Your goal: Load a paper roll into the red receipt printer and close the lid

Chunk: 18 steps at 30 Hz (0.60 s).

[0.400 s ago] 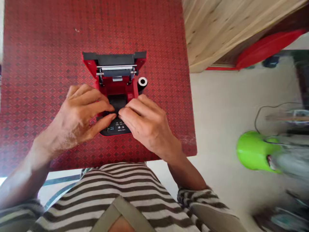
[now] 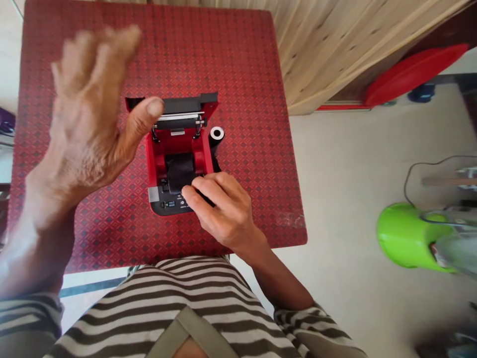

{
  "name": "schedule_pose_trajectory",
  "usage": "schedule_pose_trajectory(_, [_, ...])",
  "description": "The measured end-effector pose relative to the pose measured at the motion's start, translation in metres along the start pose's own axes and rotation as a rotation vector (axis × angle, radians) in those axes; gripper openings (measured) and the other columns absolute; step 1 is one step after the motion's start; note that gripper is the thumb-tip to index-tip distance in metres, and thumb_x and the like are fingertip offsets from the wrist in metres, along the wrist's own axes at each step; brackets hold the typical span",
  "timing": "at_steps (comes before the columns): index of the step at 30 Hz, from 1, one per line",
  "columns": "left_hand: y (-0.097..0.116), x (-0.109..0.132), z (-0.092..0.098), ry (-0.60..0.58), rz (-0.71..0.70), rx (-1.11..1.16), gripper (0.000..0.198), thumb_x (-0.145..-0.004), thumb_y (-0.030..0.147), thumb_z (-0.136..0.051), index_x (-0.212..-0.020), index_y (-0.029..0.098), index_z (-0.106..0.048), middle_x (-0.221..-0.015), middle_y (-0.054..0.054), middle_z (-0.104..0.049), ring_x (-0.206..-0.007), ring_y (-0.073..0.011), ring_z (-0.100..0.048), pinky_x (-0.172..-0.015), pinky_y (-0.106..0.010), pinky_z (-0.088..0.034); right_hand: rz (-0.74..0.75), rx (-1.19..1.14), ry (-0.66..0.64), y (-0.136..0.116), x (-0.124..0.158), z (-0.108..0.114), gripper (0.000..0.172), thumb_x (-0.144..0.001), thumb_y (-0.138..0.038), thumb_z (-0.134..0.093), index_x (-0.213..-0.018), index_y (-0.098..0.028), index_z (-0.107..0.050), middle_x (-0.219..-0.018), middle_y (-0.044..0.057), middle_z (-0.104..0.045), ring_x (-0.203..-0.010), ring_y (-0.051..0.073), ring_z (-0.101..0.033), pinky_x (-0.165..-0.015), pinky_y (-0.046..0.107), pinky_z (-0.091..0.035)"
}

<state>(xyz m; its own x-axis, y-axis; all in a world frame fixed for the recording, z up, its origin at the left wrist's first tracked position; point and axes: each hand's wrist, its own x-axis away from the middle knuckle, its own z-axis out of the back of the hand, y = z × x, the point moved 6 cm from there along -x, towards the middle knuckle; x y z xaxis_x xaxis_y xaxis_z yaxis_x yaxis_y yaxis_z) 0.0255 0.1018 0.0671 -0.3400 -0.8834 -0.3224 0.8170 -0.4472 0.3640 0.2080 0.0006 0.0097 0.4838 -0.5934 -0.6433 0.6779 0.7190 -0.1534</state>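
A small red and black receipt printer [image 2: 152,169] stands on the table with its lid [image 2: 182,105] raised, and a roller shows under the lid. From its inner bay a black strip [image 2: 180,174] hangs over the front panel. My right hand [image 2: 223,209] is closed at the front right of the printer, thumb and fingertips pinching the strip's lower right edge. Raised over the left of the table, my left hand [image 2: 89,109] holds nothing; its fingers are spread and blurred. Its thumb overlaps the lid's left corner in view.
A black roll with a white-rimmed core [image 2: 216,133] stands just right of the printer. The red patterned table [image 2: 253,149] ends near my striped shirt. Beyond its right side are a wooden panel [image 2: 316,49], a green bucket [image 2: 402,233] and a cable on the floor.
My left hand has let go at the printer and lifted up and to the left, fingers spreading. More of the black strip now shows. My right hand stays at the printer's front, slightly lower.
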Motion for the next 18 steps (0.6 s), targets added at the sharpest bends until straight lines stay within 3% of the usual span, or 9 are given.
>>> schedule_pose_trajectory(2, [0.004, 0.004, -0.012, -0.087, -0.082, -0.035, 0.075, -0.113, 0.065, -0.034, -0.156, 0.008, -0.053, -0.139, -0.015, -0.068, -0.140, -0.0351, -0.062, -0.121, -0.060, -0.044, 0.002, 0.015, 0.008, -0.001, 0.001, 0.002, 0.021, -0.105, -0.006, -0.059, -0.098, -0.017, -0.076, -0.093, 0.004, -0.076, -0.085, 0.017, -0.061, -0.069, 0.034, -0.048])
schedule_pose_trajectory(4, [0.012, 0.019, -0.015, -0.055, -0.172, -0.026, 0.063, -0.115, 0.058, -0.036, -0.150, 0.011, -0.060, -0.128, -0.012, -0.072, -0.129, -0.0306, -0.069, -0.117, -0.057, -0.048, 0.004, 0.033, 0.008, -0.001, 0.002, 0.004, 0.021, -0.105, -0.007, -0.060, -0.098, -0.017, -0.076, -0.093, 0.004, -0.076, -0.085, 0.017, -0.060, -0.069, 0.033, -0.048])
schedule_pose_trajectory(11, [0.032, 0.081, -0.026, -0.031, -0.319, -0.011, 0.048, -0.110, 0.043, -0.057, -0.149, 0.015, -0.061, -0.144, -0.013, -0.072, -0.136, -0.0297, -0.068, -0.128, -0.052, -0.039, 0.019, 0.052, 0.006, -0.002, 0.004, 0.007, 0.014, -0.104, -0.010, -0.066, -0.096, -0.015, -0.077, -0.088, 0.004, -0.076, -0.081, 0.017, -0.059, -0.067, 0.034, -0.049])
schedule_pose_trajectory(18, [0.038, 0.103, -0.045, -0.007, -0.330, -0.082, 0.062, -0.105, 0.043, -0.066, -0.159, 0.017, -0.052, -0.146, -0.016, -0.070, -0.139, -0.0342, -0.066, -0.130, -0.057, -0.036, 0.007, 0.037, 0.015, -0.002, 0.005, 0.006, 0.016, -0.104, -0.008, -0.063, -0.097, -0.014, -0.077, -0.087, 0.004, -0.076, -0.080, 0.017, -0.061, -0.068, 0.033, -0.050])
